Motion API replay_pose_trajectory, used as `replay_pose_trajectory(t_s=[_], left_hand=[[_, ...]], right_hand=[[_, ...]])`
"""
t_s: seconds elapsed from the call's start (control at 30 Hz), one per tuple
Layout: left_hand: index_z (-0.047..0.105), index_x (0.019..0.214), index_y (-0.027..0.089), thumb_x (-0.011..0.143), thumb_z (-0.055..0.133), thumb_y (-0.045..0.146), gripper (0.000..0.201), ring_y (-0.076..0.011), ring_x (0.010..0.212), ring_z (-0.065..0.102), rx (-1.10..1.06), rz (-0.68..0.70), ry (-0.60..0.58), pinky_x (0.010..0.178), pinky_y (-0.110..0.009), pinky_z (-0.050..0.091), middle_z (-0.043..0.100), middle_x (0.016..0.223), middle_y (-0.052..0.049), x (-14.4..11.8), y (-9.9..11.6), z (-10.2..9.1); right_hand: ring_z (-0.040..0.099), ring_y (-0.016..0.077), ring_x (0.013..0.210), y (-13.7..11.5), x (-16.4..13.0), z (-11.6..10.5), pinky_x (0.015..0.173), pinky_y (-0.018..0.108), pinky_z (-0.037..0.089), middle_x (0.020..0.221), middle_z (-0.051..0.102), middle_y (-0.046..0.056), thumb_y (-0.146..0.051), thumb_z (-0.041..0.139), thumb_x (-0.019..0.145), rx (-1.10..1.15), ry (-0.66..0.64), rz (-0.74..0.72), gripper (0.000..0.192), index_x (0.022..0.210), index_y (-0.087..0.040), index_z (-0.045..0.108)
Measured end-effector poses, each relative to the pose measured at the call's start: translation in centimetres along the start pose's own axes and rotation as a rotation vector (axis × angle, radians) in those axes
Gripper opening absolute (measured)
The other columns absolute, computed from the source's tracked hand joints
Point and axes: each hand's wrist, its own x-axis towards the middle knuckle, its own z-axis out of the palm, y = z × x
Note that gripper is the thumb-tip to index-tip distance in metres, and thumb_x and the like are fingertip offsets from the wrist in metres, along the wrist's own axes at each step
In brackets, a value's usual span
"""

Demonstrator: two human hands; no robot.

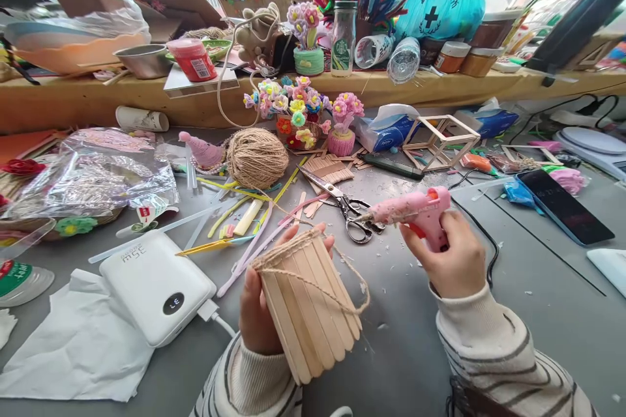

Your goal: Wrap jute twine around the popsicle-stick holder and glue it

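Pink glue gun [415, 210] sits in your curled right hand [460, 257], and left of it your left hand [261, 322] clasps wooden sticks [313, 322], whose loose string [368, 296] may catch the nozzle [366, 215] if you hurry.

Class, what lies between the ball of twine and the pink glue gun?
In the head view, a yellow strip, flat wooden sticks and the scissors lie between the ball of twine and the pink glue gun.

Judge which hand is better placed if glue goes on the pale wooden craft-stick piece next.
Right, probably: the right hand holds the pink plastic glue gun, while the left hand supports the pale wooden craft-stick piece with brown twine.
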Motion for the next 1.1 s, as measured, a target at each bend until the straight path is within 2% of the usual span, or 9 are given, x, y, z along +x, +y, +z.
replay_pose_trajectory(t_s=[0.2, 0.33, 0.43, 0.57, 0.6, 0.7, 0.77, 0.93, 1.1], left_hand=[[0.035, 0.133, 0.019, 0.067, 0.057, 0.058, 0.08, -0.0291, 0.121, 0.045, -0.05, 0.032, -0.015, 0.099, -0.037, 0.036, 0.054, 0.128, -0.012, 0.3, -0.6, 0.3], [0.03, 0.135, 0.018, 0.071, 0.055, 0.056, 0.079, -0.0293, 0.112, 0.053, -0.058, 0.056, 0.008, 0.093, -0.038, 0.041, 0.058, 0.122, -0.013, 0.3, -0.9, 0.6], [0.032, 0.134, 0.018, 0.07, 0.056, 0.055, 0.078, -0.0298, 0.108, 0.056, -0.059, 0.073, 0.031, 0.092, -0.039, 0.042, 0.06, 0.118, -0.013, 0.4, -1.0, 0.6], [0.031, 0.134, 0.021, 0.069, 0.057, 0.054, 0.078, -0.0318, 0.099, 0.06, -0.077, 0.045, 0.045, 0.087, -0.044, 0.044, 0.065, 0.107, -0.012, 0.3, -1.1, 0.8], [0.031, 0.134, 0.022, 0.069, 0.057, 0.053, 0.077, -0.0317, 0.096, 0.061, -0.081, 0.051, 0.047, 0.086, -0.045, 0.044, 0.065, 0.105, -0.012, 0.2, -1.2, 0.9], [0.033, 0.132, 0.024, 0.07, 0.058, 0.05, 0.071, -0.0292, 0.089, 0.062, -0.093, 0.089, 0.056, 0.081, -0.044, 0.046, 0.064, 0.106, -0.011, 0.2, -1.4, 1.0], [0.035, 0.13, 0.024, 0.07, 0.058, 0.049, 0.068, -0.0272, 0.085, 0.062, -0.098, 0.099, 0.058, 0.078, -0.044, 0.047, 0.063, 0.108, -0.011, 0.3, -1.6, 0.9], [0.042, 0.121, 0.022, 0.07, 0.058, 0.049, 0.06, -0.0268, 0.087, 0.061, -0.047, 0.116, 0.049, 0.079, -0.042, 0.046, 0.063, 0.107, -0.01, 0.5, -1.8, 0.6], [0.044, 0.117, 0.021, 0.072, 0.057, 0.047, 0.054, -0.0281, 0.099, 0.058, -0.028, 0.109, 0.038, 0.084, -0.042, 0.043, 0.061, 0.114, -0.01, 0.4, -1.8, 0.6]], right_hand=[[0.038, 0.0135, 0.053, 2.7, 2.0, 2.5, 0.052, 0.028, 0.033, 0.058, 0.04, -0.002, -0.048, 0.057, 0.068, -0.092, -0.085, 0.093, 0.035, 0.056, -0.022, 0.037], [0.048, 0.0213, 0.066, 5.3, 3.2, 4.6, 0.062, 0.032, 0.039, 0.065, 0.051, 0.007, -0.042, 0.058, 0.069, -0.239, -0.217, 0.055, 0.026, 0.065, -0.017, 0.052], [0.05, 0.0284, 0.075, 6.1, 3.5, 4.7, 0.067, 0.04, 0.039, 0.076, 0.058, 0.016, -0.053, 0.055, 0.071, -0.365, -0.189, 0.005, 0.044, 0.08, -0.011, 0.059], [0.053, 0.0255, 0.08, 2.7, 2.8, 2.1, 0.076, 0.042, 0.039, 0.082, 0.061, 0.013, -0.054, 0.048, 0.079, -0.056, -0.079, -0.14, 0.042, 0.086, -0.014, 0.059], [0.053, 0.0217, 0.074, 1.2, 2.4, 1.1, 0.072, 0.038, 0.042, 0.077, 0.061, 0.01, -0.053, 0.047, 0.08, 0.127, -0.14, -0.183, 0.04, 0.083, -0.016, 0.059], [0.053, 0.017, 0.073, -3.0, 1.1, -1.3, 0.06, 0.028, 0.046, 0.082, 0.059, 0.007, -0.058, 0.043, 0.08, 0.631, -0.613, -0.335, 0.044, 0.09, -0.017, 0.057], [0.052, 0.0172, 0.076, -4.8, 0.5, -2.2, 0.063, 0.029, 0.046, 0.082, 0.057, 0.006, -0.055, 0.058, 0.072, 0.666, -0.724, -0.39, 0.04, 0.087, -0.017, 0.055], [0.051, 0.0153, 0.076, -5.6, 0.6, -2.6, 0.068, 0.03, 0.046, 0.079, 0.053, 0.004, -0.021, 0.052, 0.08, 0.677, -0.743, -0.395, 0.004, 0.077, -0.018, 0.052], [0.053, 0.0133, 0.071, -5.5, 2.1, -3.0, 0.065, 0.028, 0.047, 0.076, 0.056, 0.003, -0.015, 0.046, 0.081, 0.771, -0.825, -0.352, 0.005, 0.078, -0.019, 0.047]])
